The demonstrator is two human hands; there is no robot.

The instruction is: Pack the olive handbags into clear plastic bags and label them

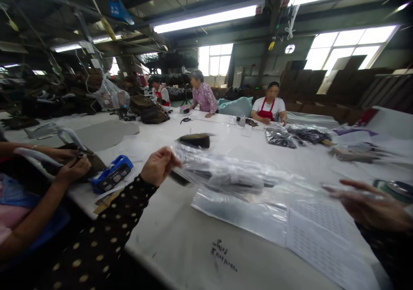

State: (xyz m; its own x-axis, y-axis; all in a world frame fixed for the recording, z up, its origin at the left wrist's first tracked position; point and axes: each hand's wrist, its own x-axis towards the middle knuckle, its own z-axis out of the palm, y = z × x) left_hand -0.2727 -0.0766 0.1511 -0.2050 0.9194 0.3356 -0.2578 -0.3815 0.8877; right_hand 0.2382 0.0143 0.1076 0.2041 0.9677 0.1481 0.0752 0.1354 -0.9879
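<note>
My left hand [160,165] pinches one end of a clear plastic bag [232,165] above the white table. The bag stretches to the right, blurred, with something pale and grey seen in or through it. At the right edge my right hand [374,202] is smeared by motion. Its fingers look stretched out and apart, near the far end of the bag; whether they touch the film is unclear. Below the bag lie flat clear plastic sleeves [238,217] and a printed sheet of paper [325,242]. Behind it rests a dark olive pouch [195,140].
On the left, a co-worker's hands [72,165] handle a dark bag beside a blue box-shaped device [112,174]. Bagged dark goods [280,136] lie at the back right. A round green container [395,189] stands near my right hand. Several people work across the table [167,255].
</note>
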